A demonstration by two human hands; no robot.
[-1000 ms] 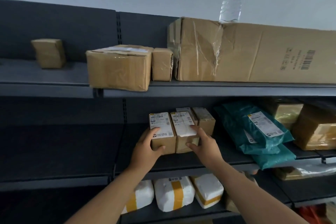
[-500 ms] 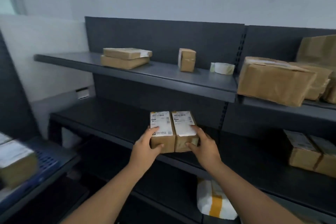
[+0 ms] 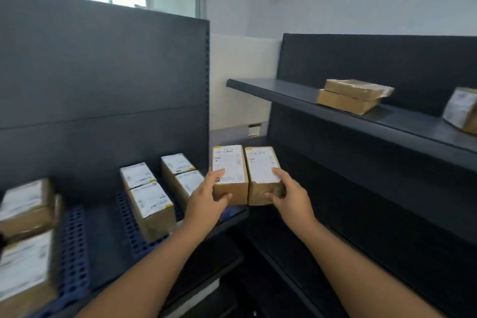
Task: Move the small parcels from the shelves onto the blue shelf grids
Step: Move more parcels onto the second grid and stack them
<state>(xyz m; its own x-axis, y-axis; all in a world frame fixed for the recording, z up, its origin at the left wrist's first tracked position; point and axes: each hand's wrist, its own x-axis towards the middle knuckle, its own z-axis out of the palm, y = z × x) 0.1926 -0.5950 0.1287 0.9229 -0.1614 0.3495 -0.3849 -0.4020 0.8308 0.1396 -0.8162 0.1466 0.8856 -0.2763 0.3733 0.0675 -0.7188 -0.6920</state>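
Two small brown parcels with white labels are held side by side in mid-air. My left hand [image 3: 206, 197] grips the left parcel [image 3: 228, 162] and my right hand [image 3: 290, 196] grips the right parcel [image 3: 260, 165]. They hover just past the right end of the blue shelf grid [image 3: 126, 217] on the left rack. Several labelled parcels [image 3: 149, 204] stand on that grid, with more [image 3: 24, 206] blurred at the far left.
The dark back panel [image 3: 103, 85] of the left rack rises behind the grid. On the right rack, an upper shelf [image 3: 296, 93] carries two stacked flat boxes [image 3: 353, 95] and another parcel [image 3: 462, 110]. A window is at the top left.
My view has swung left from the right rack to the blue grid rack. Both hands lifted the two parcels off the middle shelf and carried them leftward together.
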